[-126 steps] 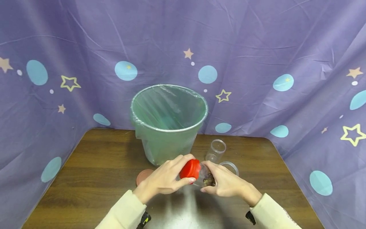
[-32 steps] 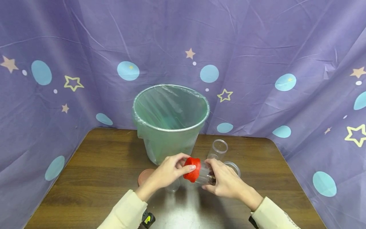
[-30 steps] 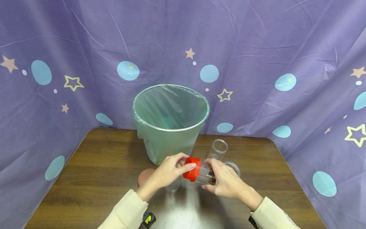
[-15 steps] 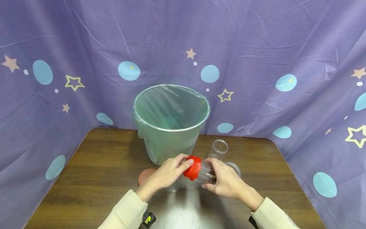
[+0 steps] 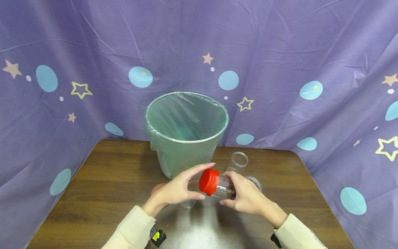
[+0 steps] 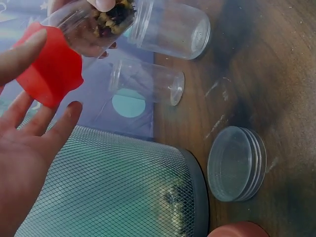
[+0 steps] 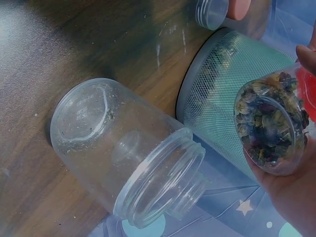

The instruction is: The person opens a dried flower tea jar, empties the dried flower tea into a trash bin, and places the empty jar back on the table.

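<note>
My right hand (image 5: 248, 193) grips the lower part of a clear plastic jar (image 5: 223, 188), tilted on its side above the table. Dried flower-like bits (image 7: 269, 123) lie at the jar's bottom end, seen clearly in the right wrist view. A red, soft-looking cover (image 5: 209, 182) with a wavy edge sits over the mouth end, which points left. Around that cover my left hand (image 5: 177, 188) is spread, thumb below and fingers above, with a gap visible in the head view. The left wrist view has the thumb overlapping the red cover (image 6: 54, 69); contact is unclear there.
A mesh wastebasket (image 5: 186, 155) with a green liner stands behind the hands. Two clear open jars, a taller one (image 5: 237, 164) and a wider one (image 5: 255, 183), stand to the right. A shallow clear container (image 6: 234, 163) and a pinkish round item (image 5: 157, 188) are left.
My left fingers have let go of the red cover and spread apart, the hand shifting slightly left. The right hand holds the jar in nearly the same place throughout.
</note>
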The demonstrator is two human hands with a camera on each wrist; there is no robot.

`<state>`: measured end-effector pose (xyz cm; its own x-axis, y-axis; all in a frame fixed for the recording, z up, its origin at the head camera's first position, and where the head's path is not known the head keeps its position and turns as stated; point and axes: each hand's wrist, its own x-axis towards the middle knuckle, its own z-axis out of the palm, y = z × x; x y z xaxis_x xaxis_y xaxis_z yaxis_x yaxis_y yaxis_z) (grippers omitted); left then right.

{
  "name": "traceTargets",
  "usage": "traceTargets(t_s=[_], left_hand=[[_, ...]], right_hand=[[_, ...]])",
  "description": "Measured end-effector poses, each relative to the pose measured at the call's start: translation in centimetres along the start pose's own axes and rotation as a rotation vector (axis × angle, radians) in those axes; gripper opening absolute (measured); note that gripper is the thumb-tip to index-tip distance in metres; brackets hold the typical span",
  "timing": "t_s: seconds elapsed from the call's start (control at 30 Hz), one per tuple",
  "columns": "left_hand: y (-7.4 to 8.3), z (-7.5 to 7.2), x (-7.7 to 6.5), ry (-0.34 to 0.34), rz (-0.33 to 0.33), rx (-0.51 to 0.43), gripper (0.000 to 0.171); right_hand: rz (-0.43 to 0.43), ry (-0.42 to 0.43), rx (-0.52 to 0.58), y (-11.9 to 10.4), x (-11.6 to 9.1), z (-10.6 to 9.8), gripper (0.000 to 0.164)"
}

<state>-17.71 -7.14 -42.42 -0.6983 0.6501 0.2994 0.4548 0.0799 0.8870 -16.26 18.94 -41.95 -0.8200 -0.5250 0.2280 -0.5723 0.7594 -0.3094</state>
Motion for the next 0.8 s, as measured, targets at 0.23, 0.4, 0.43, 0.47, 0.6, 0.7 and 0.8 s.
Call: traceTargets(t_s=[0.23, 0.4, 0.43, 0.47, 0.6, 0.7, 0.8], left_hand=[[0.12, 0.36, 0.39, 0.009, 0.022, 0.091, 0.07], [0.23, 0.27, 0.52, 0.013, -0.013, 0.063, 0.071], [0.25, 0.23, 0.51, 0.015, -0.023, 0.051, 0.072], [0.29, 0.18, 0.49, 0.018, -0.037, 0.039, 0.072], [0.36, 0.08, 0.42, 0.024, -0.083, 0.0, 0.073], [0.41, 0.14, 0.53, 0.026, -0.106, -0.019, 0.073], [0.43, 0.3, 0.76, 0.05, -0.146, -0.019, 0.067]], right_hand=[[-0.016, 0.01, -0.011, 0.12, -0.06, -0.02, 0.075], [-0.021, 0.008, -0.023, 0.17, -0.07, 0.01, 0.076], [-0.024, 0.006, -0.025, 0.17, -0.03, 0.05, 0.076], [-0.027, 0.005, -0.023, 0.16, -0.01, 0.06, 0.076], [-0.046, 0.012, -0.019, 0.11, -0.08, 0.1, 0.076], [-0.054, 0.023, -0.019, 0.13, -0.28, 0.09, 0.076], [-0.052, 0.032, -0.025, 0.18, -0.43, 0.1, 0.075]])
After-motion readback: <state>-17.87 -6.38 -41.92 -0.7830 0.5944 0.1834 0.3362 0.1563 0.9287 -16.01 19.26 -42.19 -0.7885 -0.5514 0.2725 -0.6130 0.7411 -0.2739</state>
